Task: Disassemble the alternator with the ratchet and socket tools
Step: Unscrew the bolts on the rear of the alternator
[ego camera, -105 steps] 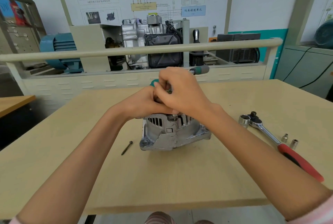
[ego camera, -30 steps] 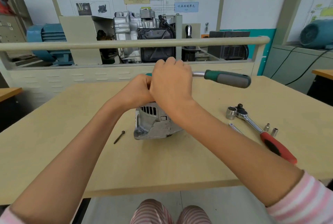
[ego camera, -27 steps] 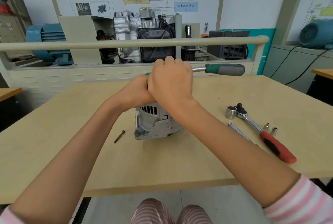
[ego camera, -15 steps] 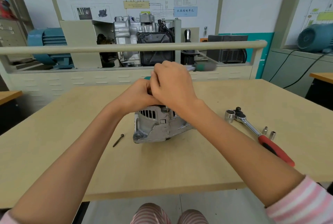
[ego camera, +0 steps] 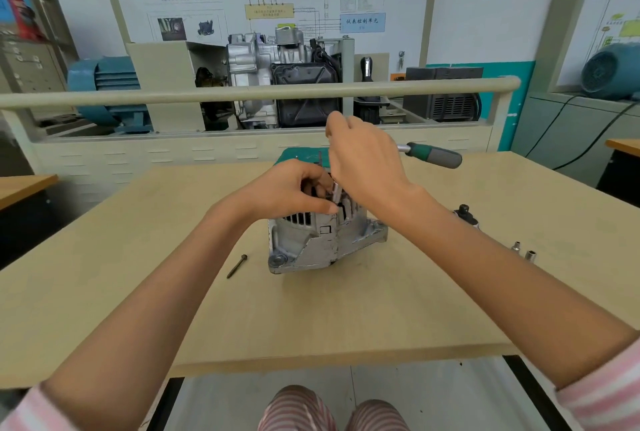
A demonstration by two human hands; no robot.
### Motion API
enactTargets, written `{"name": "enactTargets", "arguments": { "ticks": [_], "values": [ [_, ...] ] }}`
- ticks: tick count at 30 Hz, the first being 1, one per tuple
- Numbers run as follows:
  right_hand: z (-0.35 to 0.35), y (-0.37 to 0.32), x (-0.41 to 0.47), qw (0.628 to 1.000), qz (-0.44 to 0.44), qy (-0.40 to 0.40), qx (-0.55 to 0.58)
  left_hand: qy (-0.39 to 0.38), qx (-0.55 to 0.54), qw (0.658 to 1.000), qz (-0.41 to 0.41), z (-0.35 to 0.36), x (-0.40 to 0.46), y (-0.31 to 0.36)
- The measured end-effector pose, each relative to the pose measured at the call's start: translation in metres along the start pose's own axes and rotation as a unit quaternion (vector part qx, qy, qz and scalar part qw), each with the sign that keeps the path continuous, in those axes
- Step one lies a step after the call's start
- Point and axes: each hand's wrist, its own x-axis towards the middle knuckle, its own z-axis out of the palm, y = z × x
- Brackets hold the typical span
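Alternator (ego camera: 322, 240) under both hands, left hand (ego camera: 287, 190) fingers curled on top, right hand (ego camera: 363, 160) gripping ratchet (ego camera: 433, 154)

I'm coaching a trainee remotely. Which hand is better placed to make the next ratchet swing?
Right. The right hand already holds the green-handled ratchet above the alternator, while the left hand is busy steadying the socket.

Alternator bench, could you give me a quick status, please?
Left hand pinches socket on alternator. Right hand grips green-handled ratchet. One bolt out. Nothing blocking.
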Motion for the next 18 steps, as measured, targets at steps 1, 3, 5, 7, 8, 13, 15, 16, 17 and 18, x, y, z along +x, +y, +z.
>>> {"name": "enactTargets", "arguments": {
  "ticks": [1,3,5,7,8,13,15,16,17,18],
  "values": [
    [0.001,0.001,-0.001,1.0,0.006,0.009,0.005,0.001,0.002,1.0,-0.001,0.0,0.0,0.0],
    [0.004,0.001,-0.003,0.999,0.021,0.029,0.014,0.004,0.003,1.0,-0.004,0.0,0.0,0.0],
    [0.007,0.002,-0.003,0.999,0.026,0.044,0.01,0.006,0.004,1.0,-0.005,0.001,0.001,0.0],
    [0.009,0.002,-0.002,0.999,0.018,0.048,0.01,0.004,0.005,1.0,-0.006,0.001,0.002,-0.001],
    [0.01,0.003,-0.001,0.999,0.01,0.047,0.018,0.003,0.005,1.0,-0.006,0.002,0.002,-0.003],
    [0.007,0.006,0.001,0.986,-0.078,0.044,0.14,-0.022,-0.014,1.0,-0.003,-0.004,-0.001,0.0],
    [0.006,0.007,0.002,0.976,-0.121,0.045,0.173,-0.031,-0.032,0.999,0.007,-0.006,-0.003,0.0],
    [0.005,0.007,0.002,0.973,-0.137,0.044,0.181,-0.031,-0.034,0.999,0.013,-0.008,-0.003,0.0],
    [0.004,0.007,0.001,0.97,-0.15,0.044,0.185,-0.029,-0.036,0.999,0.018,-0.008,-0.003,-0.001],
    [0.003,0.007,0.001,0.968,-0.16,0.044,0.186,-0.025,-0.041,0.999,0.022,-0.009,-0.003,-0.002]
  ]
}}
